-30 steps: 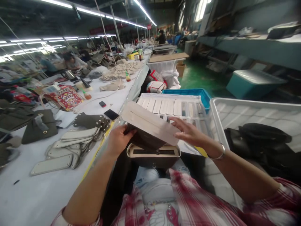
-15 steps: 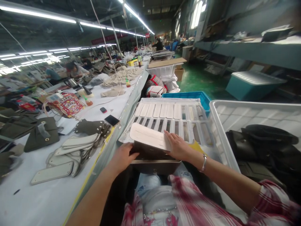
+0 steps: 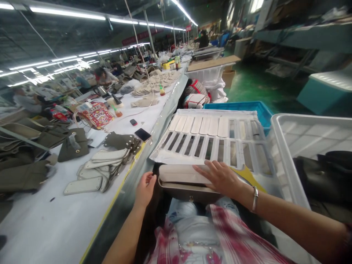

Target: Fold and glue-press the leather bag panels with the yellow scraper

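A long cream-coloured panel [image 3: 181, 173] with rounded ends lies flat over the opening of a dark brown bag [image 3: 189, 191] on my lap. My right hand [image 3: 220, 178] rests on the panel's right part, palm down with its fingers spread. Just off the bag's left end is my left hand [image 3: 146, 187], its fingers curled in and nothing visible in them. Beyond the bag stands a white slotted rack [image 3: 165, 156], whose far row bears several similar cream panels [image 3: 195, 125].
On the left table lie grey-green panels [image 3: 85, 186], dark pieces [image 3: 118, 140], a phone [image 3: 143, 134] and a dark bag [image 3: 73, 145]. A white bin [image 3: 286, 146] holding dark bags stands at right. A blue crate [image 3: 264, 108] is behind the rack.
The cream panel has gone from tilted above the bag to lying level over its opening. My left hand has drawn off the bag's edge and curled. My right hand has flattened onto the panel.
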Motion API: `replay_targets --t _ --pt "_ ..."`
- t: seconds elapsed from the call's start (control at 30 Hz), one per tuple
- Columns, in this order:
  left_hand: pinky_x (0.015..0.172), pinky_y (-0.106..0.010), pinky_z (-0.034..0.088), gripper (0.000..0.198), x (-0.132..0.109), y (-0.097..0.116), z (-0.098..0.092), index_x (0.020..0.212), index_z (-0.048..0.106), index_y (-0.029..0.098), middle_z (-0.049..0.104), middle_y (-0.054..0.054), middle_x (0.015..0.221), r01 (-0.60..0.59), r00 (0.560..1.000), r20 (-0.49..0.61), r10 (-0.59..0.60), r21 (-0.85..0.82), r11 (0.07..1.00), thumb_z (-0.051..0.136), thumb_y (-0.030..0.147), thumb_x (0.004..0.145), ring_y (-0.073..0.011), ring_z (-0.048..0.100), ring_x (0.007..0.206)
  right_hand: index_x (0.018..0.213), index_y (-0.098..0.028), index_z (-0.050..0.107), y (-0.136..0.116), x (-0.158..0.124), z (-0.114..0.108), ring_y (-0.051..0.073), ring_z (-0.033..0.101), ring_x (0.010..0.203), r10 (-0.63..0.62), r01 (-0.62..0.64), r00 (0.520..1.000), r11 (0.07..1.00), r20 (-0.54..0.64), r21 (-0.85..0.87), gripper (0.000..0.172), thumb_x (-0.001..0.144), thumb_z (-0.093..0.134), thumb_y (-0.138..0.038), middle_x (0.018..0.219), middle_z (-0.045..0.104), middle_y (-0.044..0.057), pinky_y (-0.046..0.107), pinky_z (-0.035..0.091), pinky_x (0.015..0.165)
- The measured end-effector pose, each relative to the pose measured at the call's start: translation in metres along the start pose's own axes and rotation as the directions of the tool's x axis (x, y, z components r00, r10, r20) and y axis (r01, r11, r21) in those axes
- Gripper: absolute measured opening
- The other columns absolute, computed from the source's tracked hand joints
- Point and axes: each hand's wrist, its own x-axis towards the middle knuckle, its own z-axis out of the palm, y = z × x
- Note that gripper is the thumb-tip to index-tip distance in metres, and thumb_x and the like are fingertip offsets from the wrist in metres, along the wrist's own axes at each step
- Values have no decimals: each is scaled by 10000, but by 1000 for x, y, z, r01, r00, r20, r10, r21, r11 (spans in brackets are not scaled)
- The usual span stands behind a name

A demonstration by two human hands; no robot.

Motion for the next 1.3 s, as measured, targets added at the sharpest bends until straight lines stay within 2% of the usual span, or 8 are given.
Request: replay_targets --t 0.27,0.67,0.77,0.87,0.97,1.03,1.13,1.3 --pt "768 -313 481 375 2 -15 35 1049 566 168 630 -90 1009 110 988 128 -90 -163 980 536 448 802 -200 601 870 1372 -260 371 -2 -12 -7 288 472 866 -68 68 997 998 -30 -20 675 753 617 -376 1023 534 127 405 394 725" --pt "834 -303 456 334 18 -17 36 1059 544 163 619 -57 1014 86 973 222 -56 -127 988 550 152 725 -176 584 905 1323 -161 436 14 -4 -1 229 534 763 -280 274 960 951 26 141 637 771 551 -457 1008 536 156 361 408 681" --pt "896 -343 437 421 23 -8 33 1130 515 150 595 -79 1068 -49 969 243 35 50 998 541 103 712 -196 564 976 1296 -150 469 9 2 -6 230 556 704 -264 235 947 958 182 167 648 756 558 -497 1004 554 175 344 413 621" --pt "959 -440 386 503 19 14 34 1207 480 150 539 -120 1167 -313 946 196 257 359 879 517 60 714 -263 493 1094 1296 -171 468 7 10 -7 242 574 704 -228 163 912 964 342 209 678 728 589 -521 987 568 170 323 411 590" --pt "964 -463 381 400 7 41 42 1147 530 178 541 -108 1159 -596 803 293 519 385 704 474 66 768 -274 478 1105 1326 -204 429 10 16 -4 255 587 730 -239 130 883 952 404 278 727 704 607 -535 993 568 163 320 417 594" --pt "950 -399 418 290 0 56 53 1084 560 182 571 -89 1099 -763 622 467 628 181 621 439 112 830 -226 520 1047 1335 -213 414 9 16 -3 260 590 729 -221 100 880 952 421 291 747 692 617 -536 995 567 164 328 425 598" --pt "926 -308 449 251 -4 71 74 1076 566 182 596 -64 1076 -804 371 671 642 -114 583 413 169 878 -170 554 1006 1304 -207 454 4 15 -7 270 596 735 -171 43 891 954 422 295 729 668 648 -505 985 574 167 342 446 600" --pt "899 -293 465 267 8 76 95 1103 581 190 600 -56 1111 -789 236 799 553 -174 589 425 207 886 -174 574 1006 1172 -147 581 16 7 -18 181 611 716 -23 -153 946 847 323 509 639 634 690 -475 911 653 102 276 506 638"
